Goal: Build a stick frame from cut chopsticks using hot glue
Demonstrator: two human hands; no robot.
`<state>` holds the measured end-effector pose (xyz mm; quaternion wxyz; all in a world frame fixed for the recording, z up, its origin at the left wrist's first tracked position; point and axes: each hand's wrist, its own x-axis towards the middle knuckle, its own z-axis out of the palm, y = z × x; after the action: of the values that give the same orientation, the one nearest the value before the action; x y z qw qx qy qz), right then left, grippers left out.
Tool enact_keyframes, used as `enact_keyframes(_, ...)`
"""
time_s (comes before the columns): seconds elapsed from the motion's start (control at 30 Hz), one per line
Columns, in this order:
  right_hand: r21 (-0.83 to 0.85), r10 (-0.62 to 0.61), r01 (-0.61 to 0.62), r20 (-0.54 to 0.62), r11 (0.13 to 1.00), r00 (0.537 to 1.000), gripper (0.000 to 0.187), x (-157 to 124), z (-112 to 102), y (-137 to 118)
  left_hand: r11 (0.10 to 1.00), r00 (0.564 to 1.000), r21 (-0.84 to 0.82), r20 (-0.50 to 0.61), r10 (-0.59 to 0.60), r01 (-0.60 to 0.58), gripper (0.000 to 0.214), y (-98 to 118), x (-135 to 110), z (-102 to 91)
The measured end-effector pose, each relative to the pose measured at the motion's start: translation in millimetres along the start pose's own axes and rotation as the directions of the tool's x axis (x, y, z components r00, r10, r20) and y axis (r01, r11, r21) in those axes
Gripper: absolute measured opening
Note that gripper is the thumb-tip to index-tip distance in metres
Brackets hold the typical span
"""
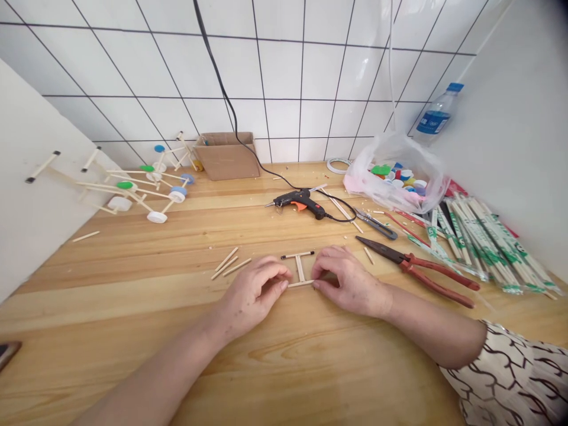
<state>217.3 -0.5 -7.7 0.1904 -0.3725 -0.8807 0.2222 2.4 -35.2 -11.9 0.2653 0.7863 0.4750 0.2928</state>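
A small I-shaped frame of wooden sticks (300,269) lies between my two hands at the middle of the table. Its far crossbar has black ends. My left hand (260,289) pinches the left end of the near crossbar (300,284) between thumb and fingers. On the other side, my right hand (348,281) closes on the right end of that same stick. Several loose cut sticks (231,263) lie just beyond my left hand, and another short stick (369,255) is beside my right hand. The fingertips partly hide the crossbar's ends.
Red-handled pliers (426,269) and a utility knife (377,225) lie right; a black glue gun (302,202) is behind. Wrapped chopsticks (492,239), a bag of bottle caps (394,183) and a water bottle (437,115) stand farther right. Stick-and-cap cars (142,183) and a cardboard box (228,157) occupy the back left.
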Motion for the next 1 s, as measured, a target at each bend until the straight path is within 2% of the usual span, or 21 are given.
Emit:
enact_keyframes(0.13,-0.004,-0.009,0.009,-0.005,1.0,1.0,0.01,-0.1,0.3,0.8,0.994,0.995,0.054,-0.002,0.098,-0.098,0.025,-3.0,-1.8,3.1)
enact_keyframes(0.37,0.004,-0.017,0.017,-0.015,1.0,1.0,0.011,-0.3,0.9,1.6,0.975,0.985,0.146,0.067,0.158,-0.167,0.032,-5.5,-2.8,5.6)
enact_keyframes(1.0,-0.016,-0.013,0.013,-0.026,1.0,1.0,0.011,-0.9,0.3,-1.0,0.971,0.984,0.168,0.09,0.154,-0.167,0.028,-4.1,-2.3,5.4)
